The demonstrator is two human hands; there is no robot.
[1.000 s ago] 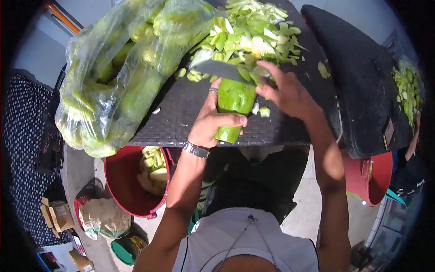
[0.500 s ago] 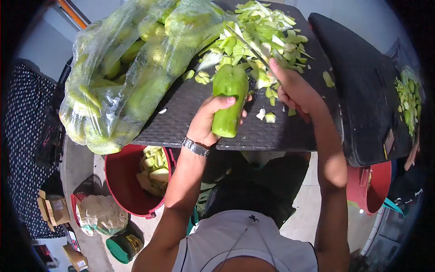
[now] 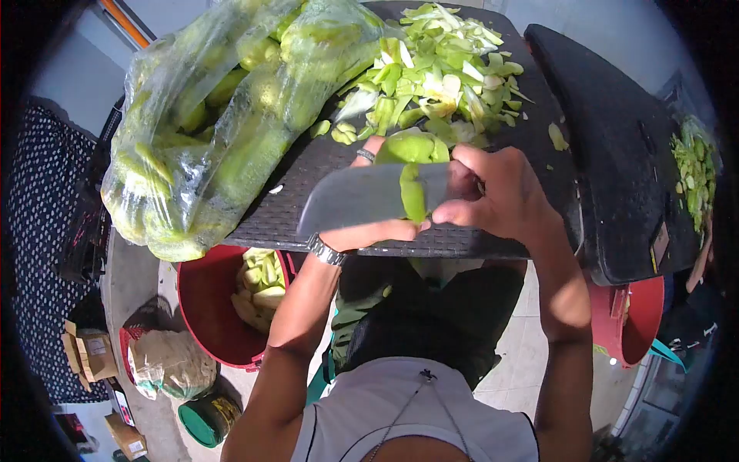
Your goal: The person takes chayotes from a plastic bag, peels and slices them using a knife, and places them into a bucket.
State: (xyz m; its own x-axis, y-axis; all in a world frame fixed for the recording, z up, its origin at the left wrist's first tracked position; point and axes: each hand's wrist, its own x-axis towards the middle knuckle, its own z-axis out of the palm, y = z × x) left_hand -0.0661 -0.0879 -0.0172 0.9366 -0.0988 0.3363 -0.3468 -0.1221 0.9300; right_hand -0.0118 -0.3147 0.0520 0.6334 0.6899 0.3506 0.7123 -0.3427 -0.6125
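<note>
L hand [image 3: 362, 234], curled round grn fruit [image 3: 408, 148]; R hand [image 3: 500, 192], clenched on knife [image 3: 350, 196], w/ peel [image 3: 412, 196] atop

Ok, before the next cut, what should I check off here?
1. Knife in the right hand: ok.
2. Green fruit held by the left hand: ok.
3. Knife free of peel: not ok, a green strip shows against it.
4. Left hand clear of the knife: cannot tell, the knife hides part of it.
5. Room in the red bucket: ok, much bare inner wall shows.
</note>
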